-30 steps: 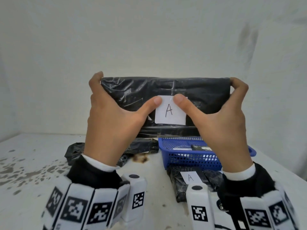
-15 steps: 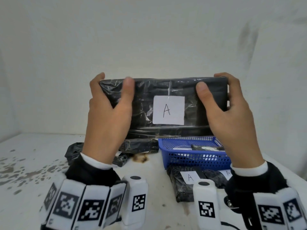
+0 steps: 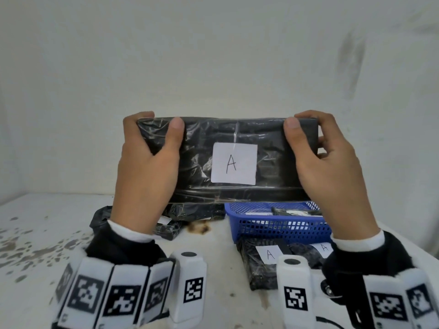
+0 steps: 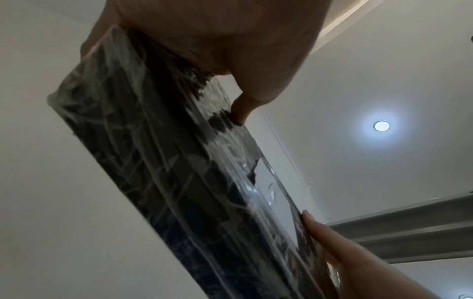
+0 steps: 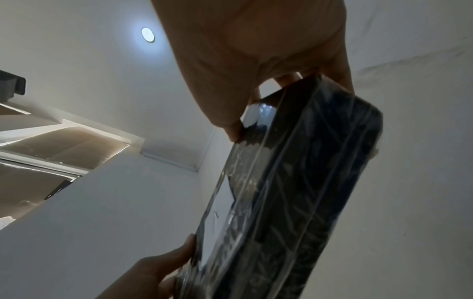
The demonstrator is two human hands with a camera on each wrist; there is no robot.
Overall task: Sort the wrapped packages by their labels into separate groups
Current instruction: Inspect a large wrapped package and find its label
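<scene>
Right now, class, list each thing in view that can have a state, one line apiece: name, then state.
Held package: lifted off the table, upright, label A facing the camera.
Left hand: grips the package's left end.
Right hand: grips its right end.
Blue basket: on the table, items inside.
Two A packages: lying flat before the basket.
Far packages: lying behind the left wrist, labels unreadable.

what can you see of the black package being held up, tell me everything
The black package is a long, flat rectangular block wrapped in crinkled black plastic under glossy clear film or tape. A white square label with a handwritten A sits in the middle of its front face. It is held upright on its long edge, level, in the air above the blue basket. The left hand grips its left end and the right hand its right end, thumbs on the front, fingers behind.
</scene>
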